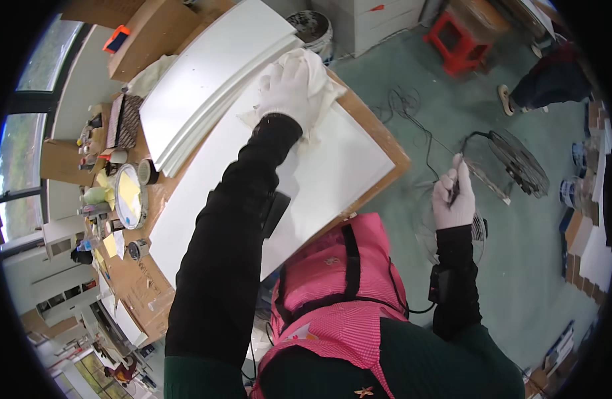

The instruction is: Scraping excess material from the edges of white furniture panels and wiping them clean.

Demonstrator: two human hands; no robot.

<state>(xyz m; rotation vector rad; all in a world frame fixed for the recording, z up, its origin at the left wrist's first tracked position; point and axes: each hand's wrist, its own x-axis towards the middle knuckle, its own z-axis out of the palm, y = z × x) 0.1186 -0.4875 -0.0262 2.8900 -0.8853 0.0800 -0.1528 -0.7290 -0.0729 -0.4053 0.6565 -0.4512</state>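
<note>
My left hand [286, 90], in a white knit glove, presses a bunched white cloth [312, 70] onto the far part of a flat white panel [346, 163]. The cloth bulges out past my fingers. That panel lies on a brown board on the table, beside a stack of similar white panels [213, 66]. Off the table to the right, my right hand [454, 196], also gloved, is raised over the floor. Its index finger points up while the other fingers curl round something small and dark that I cannot make out.
A standing fan [518, 163] with loose cable is on the green floor at right, near a red stool [457, 43] and another person's legs [548, 83]. A bucket [311, 30] stands beyond the table. Left, a paint-stained round lid [129, 196], jars and cardboard boxes [153, 36] crowd the tabletop.
</note>
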